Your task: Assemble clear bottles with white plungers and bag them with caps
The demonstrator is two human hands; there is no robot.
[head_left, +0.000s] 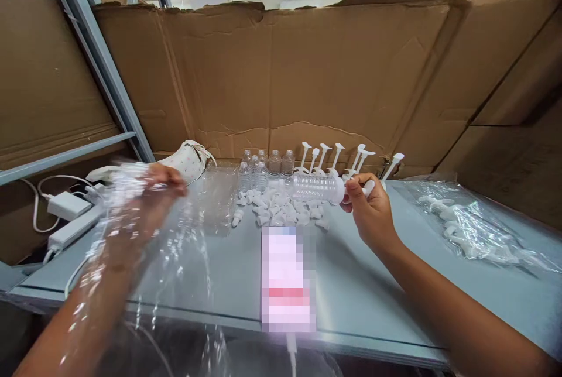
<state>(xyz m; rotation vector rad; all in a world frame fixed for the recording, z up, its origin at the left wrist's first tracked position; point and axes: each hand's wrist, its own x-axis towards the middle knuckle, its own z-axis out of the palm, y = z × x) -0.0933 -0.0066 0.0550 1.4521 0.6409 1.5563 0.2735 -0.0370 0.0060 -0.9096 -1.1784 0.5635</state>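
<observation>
My right hand (372, 208) grips a clear ribbed bottle (314, 188) by its white pump top, at the neck. The bottle lies on its side in the air, its base toward the left, above a pile of small white plastic caps (281, 207). My left hand (164, 181), blurred by motion, is closed on a clear plastic bag (184, 260). The bag drapes over the left forearm and hangs past the table's front edge. Behind the caps stand several small clear bottles (261, 175) and a row of white pump heads (336, 157).
A blurred-out phone-shaped object (287, 277) with a cable lies at front centre. To the right is a plastic bag of white parts (474, 228). White adapters (72, 228) and cords lie left, near a white object (187, 160). Cardboard (285, 72) walls the back; a metal post (105, 67) stands left.
</observation>
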